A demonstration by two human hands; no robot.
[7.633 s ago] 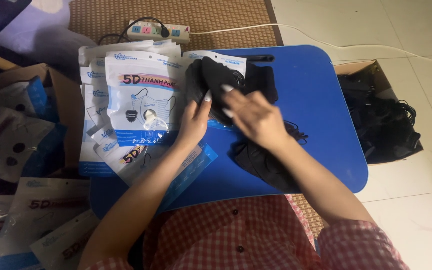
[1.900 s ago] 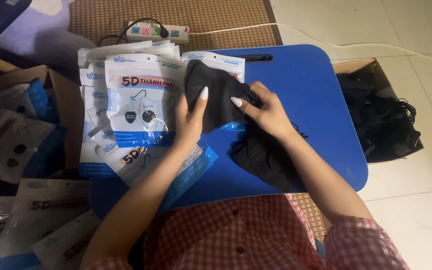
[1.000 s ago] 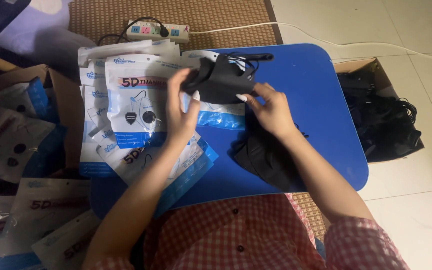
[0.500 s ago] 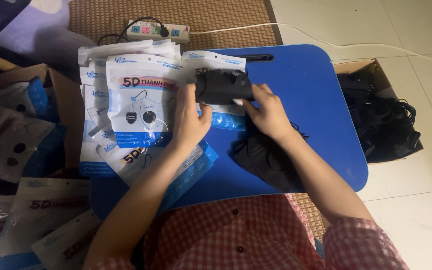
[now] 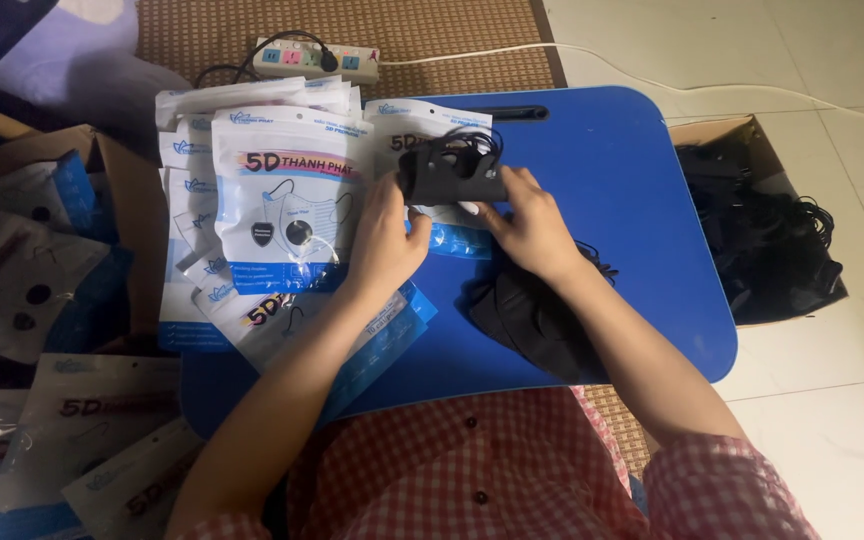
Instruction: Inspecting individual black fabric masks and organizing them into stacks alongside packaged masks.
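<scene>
Both hands met over the far-left part of the blue worktop [image 5: 632, 190], each closed on an end of a folded bundle of black masks [image 5: 449, 178]. The left hand [image 5: 387, 240] pinched the bundle's left end with its fingers curled around it, and the right hand [image 5: 527, 225] held the right end, fingertips pressed against the underside. The bundle was lifted slightly above a clear plastic pouch with a blue strip [image 5: 442, 235] that lay flat on the worktop directly beneath it, thin ear loops sticking up from the bundle's top edge. Just under the right wrist lay a loose pile of black masks [image 5: 527, 320], resting on the worktop near the person's body. To the left of the hands, a stack of printed white and blue pouches [image 5: 282, 200] fanned out over the worktop's left edge. More pouches filled a cardboard box [image 5: 22, 260] further left. An open box of black masks [image 5: 762, 230] sat on the tiled floor to the right of the worktop. A power strip [image 5: 317, 60] lay on the woven mat beyond the worktop.
</scene>
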